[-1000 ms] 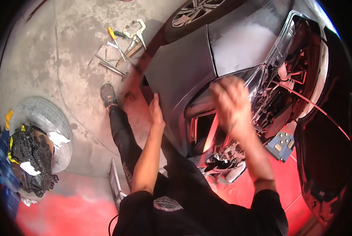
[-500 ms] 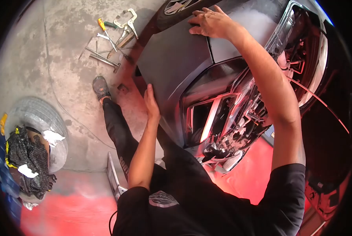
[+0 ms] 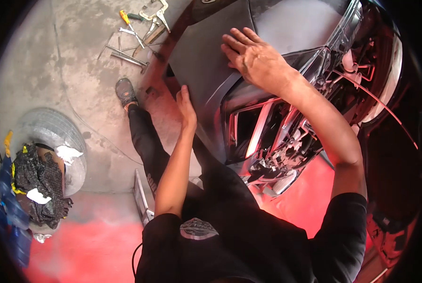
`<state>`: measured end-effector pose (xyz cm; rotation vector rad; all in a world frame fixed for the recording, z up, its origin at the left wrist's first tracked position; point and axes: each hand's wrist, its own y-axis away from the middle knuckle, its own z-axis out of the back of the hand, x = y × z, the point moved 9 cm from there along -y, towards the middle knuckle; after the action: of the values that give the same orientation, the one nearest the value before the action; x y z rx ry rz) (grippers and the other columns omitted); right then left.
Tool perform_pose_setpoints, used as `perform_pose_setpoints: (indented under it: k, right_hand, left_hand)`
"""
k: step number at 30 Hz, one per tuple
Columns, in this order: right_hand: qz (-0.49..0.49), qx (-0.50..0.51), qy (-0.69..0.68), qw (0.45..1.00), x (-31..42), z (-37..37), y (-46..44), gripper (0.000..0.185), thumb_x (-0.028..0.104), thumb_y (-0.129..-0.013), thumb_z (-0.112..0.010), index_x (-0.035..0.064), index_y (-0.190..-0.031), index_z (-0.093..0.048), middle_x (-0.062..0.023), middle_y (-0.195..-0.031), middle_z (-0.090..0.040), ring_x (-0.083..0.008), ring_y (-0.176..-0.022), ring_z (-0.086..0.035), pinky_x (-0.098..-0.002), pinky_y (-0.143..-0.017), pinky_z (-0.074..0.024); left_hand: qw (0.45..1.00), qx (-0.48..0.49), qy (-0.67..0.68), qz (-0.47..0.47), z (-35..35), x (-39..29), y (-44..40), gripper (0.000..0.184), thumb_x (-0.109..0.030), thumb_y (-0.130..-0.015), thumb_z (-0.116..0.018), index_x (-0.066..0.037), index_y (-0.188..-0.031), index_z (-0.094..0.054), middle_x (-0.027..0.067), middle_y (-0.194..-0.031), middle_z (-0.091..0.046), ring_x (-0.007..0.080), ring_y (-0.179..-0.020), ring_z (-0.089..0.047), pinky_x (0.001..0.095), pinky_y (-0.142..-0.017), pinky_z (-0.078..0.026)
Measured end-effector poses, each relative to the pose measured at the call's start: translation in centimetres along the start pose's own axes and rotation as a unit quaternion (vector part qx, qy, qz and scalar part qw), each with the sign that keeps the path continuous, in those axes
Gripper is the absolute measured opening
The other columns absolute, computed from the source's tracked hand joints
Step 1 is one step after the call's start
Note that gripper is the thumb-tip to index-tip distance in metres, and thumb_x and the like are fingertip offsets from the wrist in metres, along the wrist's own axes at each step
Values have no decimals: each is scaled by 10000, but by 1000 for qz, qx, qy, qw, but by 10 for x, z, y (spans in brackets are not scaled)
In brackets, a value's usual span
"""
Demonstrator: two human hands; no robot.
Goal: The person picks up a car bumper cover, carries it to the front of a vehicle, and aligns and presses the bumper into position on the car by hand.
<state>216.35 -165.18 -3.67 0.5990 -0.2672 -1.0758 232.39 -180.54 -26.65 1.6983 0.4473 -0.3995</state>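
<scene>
A dark grey bumper panel [image 3: 199,59] curves across the front corner of a car, beside a headlight [image 3: 259,127] with a long light strip. My left hand [image 3: 186,107] is against the bumper's left side, its fingers straight and its palm turned to the panel. Over the seam between bumper and fender, my right hand [image 3: 256,59] is stretched out with the fingers slightly apart and the back of the hand up. Whether its palm touches the surface is hard to tell. The fender [image 3: 298,23] bears a pale grey patch. Neither hand holds anything.
On the floor at the upper left lie a yellow-handled screwdriver [image 3: 124,18], locking pliers [image 3: 160,14] and a T-handled tool [image 3: 128,59]. A tyre [image 3: 76,129] lies at left with black bubble wrap [image 3: 39,184] on it. Exposed parts [image 3: 291,151] and a thin cable [image 3: 385,106] are at right.
My right hand has moved down and toward me, from the upper end of the seam to just above the headlight. My left hand stays on the bumper's side. The view has shifted slightly.
</scene>
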Motion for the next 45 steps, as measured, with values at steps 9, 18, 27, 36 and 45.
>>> perform_pose_setpoints:
  k: [9,18,27,36,45]
  right_hand:
    - [-14,5,-31,999,-4,-12,5,351,198,-987,-465,13,-1197,-678,-177,-1390,-604,-341,-1356,-519,-464,-1173,-356]
    - [34,-35,10,999,-1,-9,16,352,179,-985,-505,61,-1273,-669,-140,-1423,-577,-320,-1373,-495,-457,-1183,-352]
    - [-58,-100,-219,969,49,13,-19,222,215,-918,-602,1,-868,-628,-155,-923,-664,-347,-924,-642,-444,-836,-499]
    - [-101,-219,-327,914,-66,-33,-84,188,182,-847,-574,39,-774,-671,-193,-796,-672,-360,-698,-640,-456,-655,-528]
    - [-133,-35,-469,873,-70,-46,-80,335,313,-885,-607,-9,-831,-683,-122,-792,-673,-241,-752,-647,-390,-697,-514]
  left_hand:
    - [932,120,-172,-297,-66,-141,25,560,-368,-1017,-560,17,-1420,-516,291,-1444,-470,428,-1356,-445,467,-1144,-346]
    - [917,106,-185,-338,-66,-138,31,532,-376,-1029,-524,17,-1387,-557,324,-1413,-486,471,-1298,-474,485,-1104,-375]
    - [854,143,-286,-410,-85,-150,37,539,-275,-1000,-530,-8,-1463,-460,299,-1421,-494,475,-1326,-448,524,-1086,-374]
    - [859,132,-301,-391,-84,-155,41,505,-257,-1070,-369,-11,-1507,-423,292,-1514,-407,457,-1417,-364,491,-1172,-298]
    - [835,139,-352,-399,-113,-176,60,550,-386,-1039,-475,-240,-1560,-377,258,-1587,-305,558,-1394,-337,744,-1051,-308]
